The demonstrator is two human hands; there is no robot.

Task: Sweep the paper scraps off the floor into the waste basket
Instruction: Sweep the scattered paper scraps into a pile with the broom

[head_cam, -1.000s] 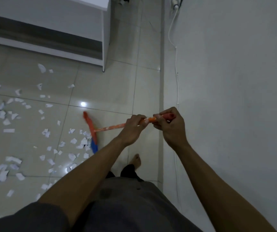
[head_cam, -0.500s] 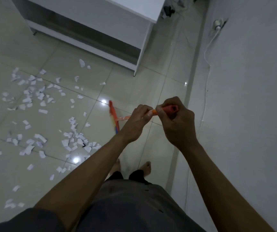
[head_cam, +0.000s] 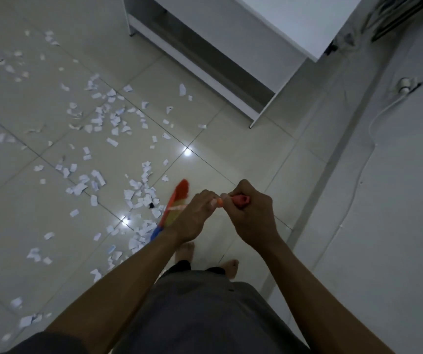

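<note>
Evidently, the broom [head_cam: 181, 191], judged light and stiff, is gripped at the handle's top by the right hand [head_cam: 252, 217] and just below by the left hand [head_cam: 194, 219], beside flimsy scraps [head_cam: 139, 190].

You look down on a floor of pale glossy tiles [head_cam: 233, 139] with thin grout lines, and two bright light reflections [head_cam: 187, 152] gleam on it. A plain whitish wall [head_cam: 399, 213] rises on your right. A white cable [head_cam: 370, 129] trails down it from a plug [head_cam: 405, 85]. Ahead stands a white desk [head_cam: 269, 26], dim underneath.
</note>
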